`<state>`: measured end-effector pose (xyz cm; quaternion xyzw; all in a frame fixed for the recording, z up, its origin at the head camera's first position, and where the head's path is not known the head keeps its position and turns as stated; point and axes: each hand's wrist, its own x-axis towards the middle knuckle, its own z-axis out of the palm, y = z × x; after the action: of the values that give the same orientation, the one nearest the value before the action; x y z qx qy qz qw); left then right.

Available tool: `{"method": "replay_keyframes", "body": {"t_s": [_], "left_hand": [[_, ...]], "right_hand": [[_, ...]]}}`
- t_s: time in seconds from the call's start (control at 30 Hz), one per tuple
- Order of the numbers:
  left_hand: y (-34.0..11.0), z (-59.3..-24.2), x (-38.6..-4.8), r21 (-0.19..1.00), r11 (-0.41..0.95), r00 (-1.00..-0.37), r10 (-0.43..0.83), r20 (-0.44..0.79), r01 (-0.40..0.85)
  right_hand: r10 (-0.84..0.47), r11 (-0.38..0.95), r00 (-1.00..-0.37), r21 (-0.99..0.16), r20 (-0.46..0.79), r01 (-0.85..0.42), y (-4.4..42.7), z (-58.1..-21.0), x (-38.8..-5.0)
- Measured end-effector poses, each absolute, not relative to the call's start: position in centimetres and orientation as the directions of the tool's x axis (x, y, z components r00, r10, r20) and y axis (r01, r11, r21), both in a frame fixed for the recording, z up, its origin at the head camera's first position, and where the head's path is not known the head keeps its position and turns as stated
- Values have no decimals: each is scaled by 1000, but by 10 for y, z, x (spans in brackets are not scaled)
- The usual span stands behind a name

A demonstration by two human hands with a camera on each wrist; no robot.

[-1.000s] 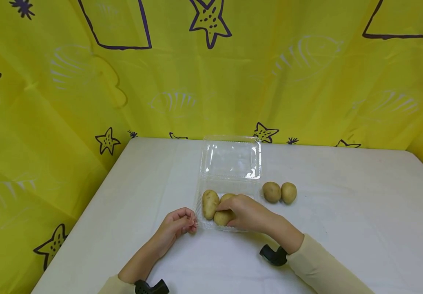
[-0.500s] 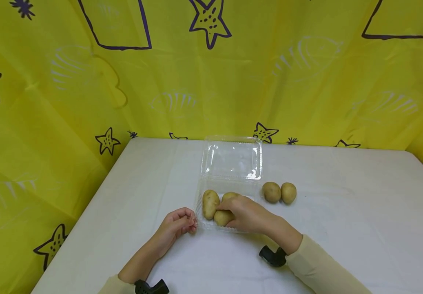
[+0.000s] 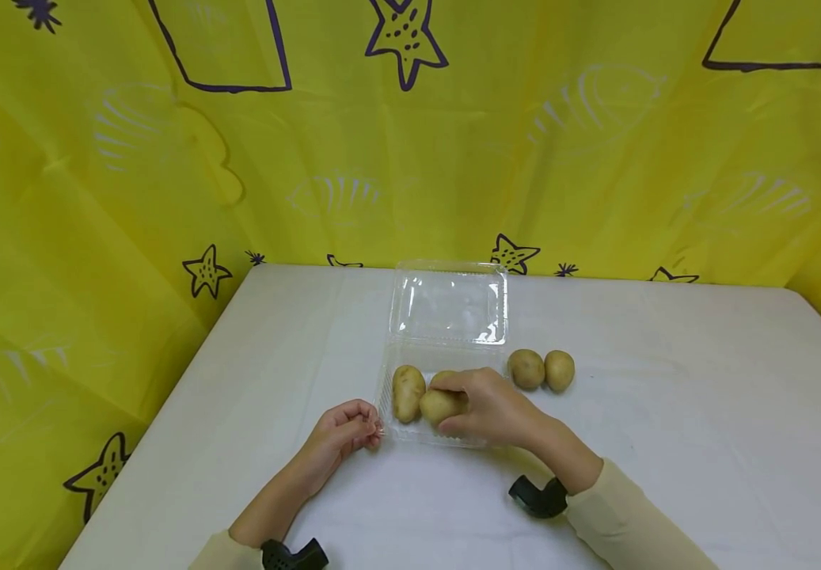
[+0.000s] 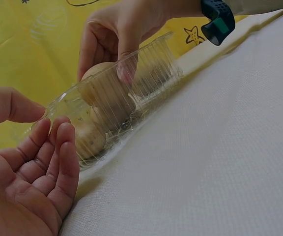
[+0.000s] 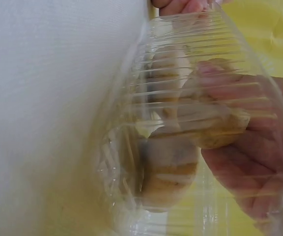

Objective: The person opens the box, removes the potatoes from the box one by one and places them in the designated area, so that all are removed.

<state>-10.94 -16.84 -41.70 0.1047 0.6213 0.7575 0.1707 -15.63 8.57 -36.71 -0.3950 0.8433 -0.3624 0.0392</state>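
Yellow backdrop: cloth printed with dark starfish and pale fish, hanging behind the table and along both sides.
White table: a cloth-covered top running back to the backdrop.
Clear container: ribbed plastic, standing on the table in front of the person, its lid folded back toward the backdrop.
Cream sleeves: one on each forearm.
Right hand: reaches over the container's right part, thumb and fingers pinching the held potato.
Left hand: at the container's near left corner, fingers bent, thumb and forefinger pinching the rim.
Black wrist devices: one worn at each wrist.
Long potato: lies in the container's left part, its length pointing away from the person.
Held potato: over the container's base, just right of the long one, its top above the rim in the left wrist view; I cannot tell whether it touches its neighbours.
Brown round potato: on the table, just beside the container's right edge.
Paler potato: touching the brown one, on its right.
Half-hidden potato: inside the container, behind the held one; its full size cannot be told.
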Motion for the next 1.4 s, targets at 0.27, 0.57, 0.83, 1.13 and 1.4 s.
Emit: {"method": "replay_keyframes", "body": {"t_s": [0.27, 0.57, 0.83, 1.13, 1.4], "left_hand": [[-168, -416, -110, 977, -165, -919, 390, -58, -132], [-168, -416, -110, 978, -164, -921, 386, -59, -131], [-168, -417, -110, 976, -171, -921, 386, -61, -137], [-169, -417, -110, 976, -173, -920, 387, -58, -134], [-169, -417, -109, 976, -170, -920, 387, -59, -134]], "right_hand": [[-640, 437, -727, -661, 247, -610, 96, -358, -156], [-606, 465, -744, -634, 280, -618, 108, -353, -157], [-544, 434, -758, -652, 361, -622, 120, -349, -159], [-476, 528, -797, -603, 373, -598, 133, -347, -160], [-436, 518, -819, -641, 372, -567, 146, -344, -162]]}}
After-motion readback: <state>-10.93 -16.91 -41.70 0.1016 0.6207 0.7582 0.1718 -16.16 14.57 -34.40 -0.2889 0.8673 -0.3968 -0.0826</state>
